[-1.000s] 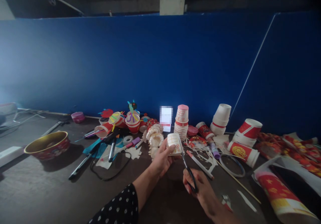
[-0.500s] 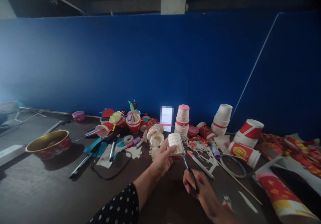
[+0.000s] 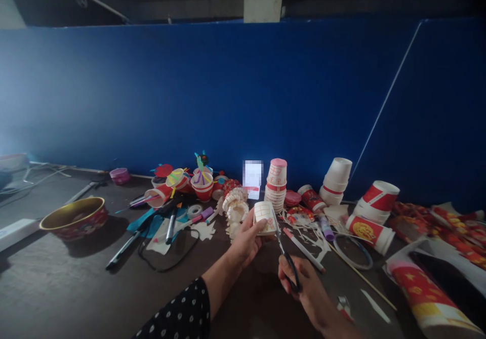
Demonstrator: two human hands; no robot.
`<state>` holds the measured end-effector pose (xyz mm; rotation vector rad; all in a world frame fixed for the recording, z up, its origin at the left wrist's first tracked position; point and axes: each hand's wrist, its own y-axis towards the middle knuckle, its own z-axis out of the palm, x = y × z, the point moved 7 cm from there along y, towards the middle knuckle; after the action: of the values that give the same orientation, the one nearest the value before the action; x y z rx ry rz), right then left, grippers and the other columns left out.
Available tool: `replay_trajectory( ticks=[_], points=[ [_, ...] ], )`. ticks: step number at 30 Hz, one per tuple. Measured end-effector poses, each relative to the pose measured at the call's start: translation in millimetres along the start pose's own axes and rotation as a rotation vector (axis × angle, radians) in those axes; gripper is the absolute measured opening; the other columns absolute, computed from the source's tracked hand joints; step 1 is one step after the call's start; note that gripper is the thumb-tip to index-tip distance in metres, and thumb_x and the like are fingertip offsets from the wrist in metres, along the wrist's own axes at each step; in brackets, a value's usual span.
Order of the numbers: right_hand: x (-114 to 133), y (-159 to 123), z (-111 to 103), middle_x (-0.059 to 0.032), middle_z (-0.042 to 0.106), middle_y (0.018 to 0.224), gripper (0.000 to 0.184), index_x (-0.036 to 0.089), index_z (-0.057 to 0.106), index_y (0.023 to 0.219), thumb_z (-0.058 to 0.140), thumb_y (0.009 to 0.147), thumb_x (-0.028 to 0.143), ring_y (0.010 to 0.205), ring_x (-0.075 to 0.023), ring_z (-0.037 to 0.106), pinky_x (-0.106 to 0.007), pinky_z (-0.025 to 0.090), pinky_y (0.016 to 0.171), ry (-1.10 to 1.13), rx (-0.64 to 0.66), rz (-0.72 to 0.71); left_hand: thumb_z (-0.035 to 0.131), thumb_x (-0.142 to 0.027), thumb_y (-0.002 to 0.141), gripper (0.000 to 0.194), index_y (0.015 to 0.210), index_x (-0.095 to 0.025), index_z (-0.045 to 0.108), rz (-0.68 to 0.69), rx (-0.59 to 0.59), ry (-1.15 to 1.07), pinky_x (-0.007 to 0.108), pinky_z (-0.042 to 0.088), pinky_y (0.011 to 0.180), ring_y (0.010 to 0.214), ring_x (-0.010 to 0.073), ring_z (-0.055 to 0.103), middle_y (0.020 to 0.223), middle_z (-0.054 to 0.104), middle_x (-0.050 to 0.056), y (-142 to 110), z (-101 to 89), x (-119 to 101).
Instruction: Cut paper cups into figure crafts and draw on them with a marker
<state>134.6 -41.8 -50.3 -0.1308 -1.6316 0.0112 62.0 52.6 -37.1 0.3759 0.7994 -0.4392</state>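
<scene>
A white paper cup (image 3: 262, 211) with drawn lines and a red pattern is gripped by my left hand (image 3: 247, 238), thumb across its side. My right hand (image 3: 299, 283) is closed round the black handles of a pair of scissors (image 3: 291, 268). The blades reach up to the right side of the cup; whether they bite into its wall I cannot tell. Just behind the cup stands a stack of paper cups (image 3: 276, 187) topped with pink. A white-and-red marker (image 3: 304, 250) lies right of the scissors.
White paper cups (image 3: 336, 179) and a fallen red-and-gold cup (image 3: 366, 230) stand or lie to the right. Paper scraps (image 3: 321, 245) and a thin stick (image 3: 364, 277) are nearer. Decorated cups (image 3: 202, 184), pens (image 3: 171, 226) and a gold-rimmed bowl (image 3: 72, 222) occupy the left.
Almost nothing differs. Both hands, the cup and the scissors hold nearly the same place, and the view has shifted very slightly.
</scene>
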Motion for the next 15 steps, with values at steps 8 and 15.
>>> replay_trajectory(
  ticks=[8, 15],
  points=[
    [2.4, -0.8, -0.4, 0.0049, 0.035, 0.045, 0.046, 0.018, 0.042, 0.051, 0.049, 0.068, 0.06, 0.045, -0.0072, 0.028, -0.021, 0.018, 0.043, 0.01, -0.027, 0.022, 0.061, -0.025, 0.071, 0.059, 0.124, -0.025, 0.036, -0.003, -0.014, 0.003, 0.026, 0.048, 0.057, 0.075, 0.0175, 0.06, 0.101, 0.058, 0.006, 1.1, -2.2, -0.7],
    [2.3, -0.5, 0.5, 0.0054, 0.034, 0.043, 0.046, 0.018, 0.04, 0.051, 0.049, 0.068, 0.06, 0.041, -0.0064, 0.025, -0.021, 0.015, 0.04, -0.01, -0.035, 0.018, 0.061, -0.022, 0.071, 0.069, 0.129, -0.032, 0.025, 0.015, -0.012, -0.028, 0.029, 0.049, 0.065, 0.082, 0.0181, 0.059, 0.105, 0.056, 0.004, 1.0, -2.4, -2.9]
  ],
)
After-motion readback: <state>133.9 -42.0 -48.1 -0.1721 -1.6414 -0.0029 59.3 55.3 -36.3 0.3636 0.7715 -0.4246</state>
